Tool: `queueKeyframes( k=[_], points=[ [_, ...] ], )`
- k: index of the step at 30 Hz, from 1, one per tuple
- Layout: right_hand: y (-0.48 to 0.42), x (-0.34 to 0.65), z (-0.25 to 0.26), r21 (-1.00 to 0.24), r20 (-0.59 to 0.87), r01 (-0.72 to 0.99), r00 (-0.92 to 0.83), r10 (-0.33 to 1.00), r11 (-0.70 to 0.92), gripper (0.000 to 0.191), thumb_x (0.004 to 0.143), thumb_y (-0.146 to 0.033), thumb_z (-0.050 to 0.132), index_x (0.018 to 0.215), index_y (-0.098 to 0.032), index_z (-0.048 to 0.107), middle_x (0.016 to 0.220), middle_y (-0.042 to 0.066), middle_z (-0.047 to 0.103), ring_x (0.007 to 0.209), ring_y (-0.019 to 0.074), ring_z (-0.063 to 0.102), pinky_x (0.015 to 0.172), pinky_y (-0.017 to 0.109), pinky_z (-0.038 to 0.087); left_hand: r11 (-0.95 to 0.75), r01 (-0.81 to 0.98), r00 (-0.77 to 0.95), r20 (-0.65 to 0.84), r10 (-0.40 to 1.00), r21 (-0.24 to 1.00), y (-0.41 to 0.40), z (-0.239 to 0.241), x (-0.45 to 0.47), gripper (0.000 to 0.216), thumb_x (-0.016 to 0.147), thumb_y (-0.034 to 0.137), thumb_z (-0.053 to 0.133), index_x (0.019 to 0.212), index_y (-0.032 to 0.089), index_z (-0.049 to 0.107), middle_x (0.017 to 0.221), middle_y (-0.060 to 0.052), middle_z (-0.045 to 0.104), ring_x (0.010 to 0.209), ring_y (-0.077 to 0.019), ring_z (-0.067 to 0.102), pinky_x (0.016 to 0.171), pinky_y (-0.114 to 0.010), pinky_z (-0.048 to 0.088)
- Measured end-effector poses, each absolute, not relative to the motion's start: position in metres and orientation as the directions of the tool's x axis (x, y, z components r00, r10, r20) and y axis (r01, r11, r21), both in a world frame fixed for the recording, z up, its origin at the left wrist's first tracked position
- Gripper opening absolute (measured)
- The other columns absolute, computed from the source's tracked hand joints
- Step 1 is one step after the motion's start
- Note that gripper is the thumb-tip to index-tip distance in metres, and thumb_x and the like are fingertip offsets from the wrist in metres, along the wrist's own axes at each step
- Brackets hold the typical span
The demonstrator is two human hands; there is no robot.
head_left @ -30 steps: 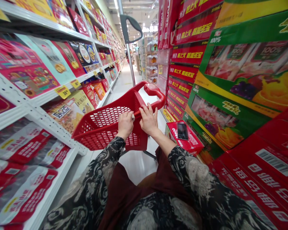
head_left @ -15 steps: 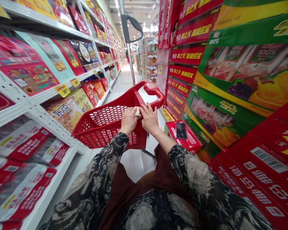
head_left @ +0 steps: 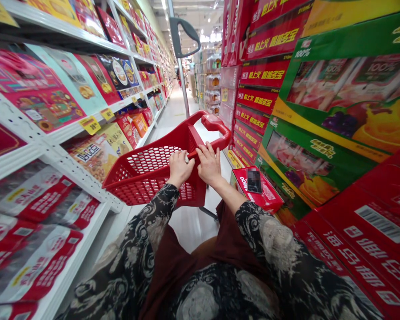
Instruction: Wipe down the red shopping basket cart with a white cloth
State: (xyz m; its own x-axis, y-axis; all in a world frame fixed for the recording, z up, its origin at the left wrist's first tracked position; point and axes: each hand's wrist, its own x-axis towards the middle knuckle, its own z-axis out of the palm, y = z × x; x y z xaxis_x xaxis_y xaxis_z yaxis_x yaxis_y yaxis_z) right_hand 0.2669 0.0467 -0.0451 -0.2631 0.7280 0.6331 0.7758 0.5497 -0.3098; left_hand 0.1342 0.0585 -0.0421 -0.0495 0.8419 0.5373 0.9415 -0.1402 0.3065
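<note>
A red plastic shopping basket [head_left: 146, 171] on wheels stands in the aisle in front of me, its mesh inside bare. My left hand [head_left: 180, 168] is closed on the basket's near rim, with a bit of white stuff just showing under the fingers. My right hand [head_left: 209, 163] rests beside it on the same rim, fingers curled over the edge. The basket's red handle [head_left: 216, 126] arches beyond my hands, and its grey pull handle [head_left: 183, 38] stands up on a pole.
White shelves [head_left: 50, 153] with boxed and bagged snacks line the left side. Stacked red and green drink cartons [head_left: 313, 133] crowd the right. A small red box [head_left: 258, 193] with a dark object on it lies by my right forearm. The aisle floor [head_left: 176, 106] runs ahead.
My left hand slid right along the rim until it met my right hand, and the white thing in it is now almost hidden. The basket has barely shifted.
</note>
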Motion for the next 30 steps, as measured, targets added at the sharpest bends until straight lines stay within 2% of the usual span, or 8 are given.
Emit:
queueKeyframes(
  k=[2, 6, 9, 14, 22, 25, 30],
  points=[
    [0.047, 0.268, -0.046, -0.303, 0.641, 0.778, -0.261, 0.722, 0.550, 0.058, 0.076, -0.008, 0.041, 0.133, -0.015, 0.047, 0.145, 0.008, 0.042, 0.142, 0.0251, 0.020, 0.115, 0.056, 0.006, -0.152, 0.930, -0.055, 0.535, 0.843, 0.335, 0.060, -0.041, 0.136, 0.038, 0.086, 0.034, 0.043, 0.114, 0.014, 0.060, 0.118, -0.012, 0.061, 0.113, -0.0258, 0.050, 0.103, -0.041, 0.034],
    [0.048, 0.272, -0.047, -0.276, 0.643, 0.776, -0.290, 0.709, 0.568, 0.059, 0.076, -0.008, 0.042, 0.134, -0.014, 0.046, 0.145, 0.008, 0.042, 0.141, 0.0255, 0.020, 0.114, 0.056, 0.006, -0.231, 0.928, 0.038, 0.543, 0.839, 0.292, 0.058, -0.047, 0.115, 0.035, 0.091, 0.032, 0.037, 0.112, 0.017, 0.061, 0.114, -0.010, 0.063, 0.111, -0.0227, 0.052, 0.101, -0.036, 0.036],
    [0.047, 0.274, -0.047, -0.260, 0.637, 0.772, -0.314, 0.704, 0.580, 0.060, 0.075, -0.008, 0.042, 0.135, -0.014, 0.046, 0.145, 0.008, 0.041, 0.141, 0.0250, 0.021, 0.114, 0.055, 0.006, -0.267, 0.931, 0.093, 0.546, 0.833, 0.248, 0.052, -0.056, 0.090, 0.038, 0.092, 0.032, 0.035, 0.117, 0.016, 0.059, 0.116, -0.010, 0.061, 0.110, -0.0220, 0.051, 0.100, -0.035, 0.036],
    [0.047, 0.273, -0.046, -0.283, 0.635, 0.765, -0.302, 0.711, 0.578, 0.059, 0.075, -0.008, 0.042, 0.134, -0.014, 0.047, 0.145, 0.009, 0.041, 0.142, 0.0249, 0.020, 0.115, 0.055, 0.006, -0.213, 0.948, 0.057, 0.531, 0.845, 0.237, 0.048, -0.063, 0.078, 0.039, 0.091, 0.032, 0.034, 0.119, 0.017, 0.057, 0.116, -0.010, 0.061, 0.108, -0.0230, 0.051, 0.100, -0.037, 0.037],
    [0.051, 0.276, -0.046, -0.294, 0.635, 0.755, -0.304, 0.710, 0.586, 0.060, 0.073, -0.007, 0.042, 0.133, -0.013, 0.048, 0.144, 0.009, 0.043, 0.142, 0.0248, 0.020, 0.115, 0.055, 0.005, -0.346, 0.906, 0.113, 0.649, 0.753, 0.244, 0.062, -0.064, 0.111, 0.043, 0.090, 0.027, 0.035, 0.129, 0.011, 0.045, 0.129, -0.016, 0.054, 0.119, -0.0240, 0.048, 0.104, -0.041, 0.035],
    [0.050, 0.277, -0.045, -0.305, 0.628, 0.745, -0.311, 0.713, 0.594, 0.060, 0.073, -0.006, 0.042, 0.133, -0.013, 0.048, 0.144, 0.010, 0.043, 0.142, 0.0254, 0.019, 0.115, 0.056, 0.004, -0.361, 0.908, 0.128, 0.679, 0.723, 0.212, 0.061, -0.071, 0.099, 0.040, 0.093, 0.031, 0.031, 0.123, 0.012, 0.049, 0.123, -0.015, 0.058, 0.114, -0.0242, 0.051, 0.100, -0.042, 0.038],
    [0.051, 0.273, -0.047, -0.313, 0.640, 0.738, -0.302, 0.707, 0.598, 0.059, 0.073, -0.006, 0.042, 0.131, -0.012, 0.049, 0.143, 0.010, 0.043, 0.141, 0.0264, 0.020, 0.115, 0.056, 0.005, -0.291, 0.940, 0.094, 0.683, 0.724, 0.179, 0.060, -0.072, 0.088, 0.038, 0.095, 0.033, 0.028, 0.114, 0.014, 0.056, 0.108, -0.014, 0.063, 0.100, -0.0239, 0.056, 0.091, -0.040, 0.043]
  ],
)
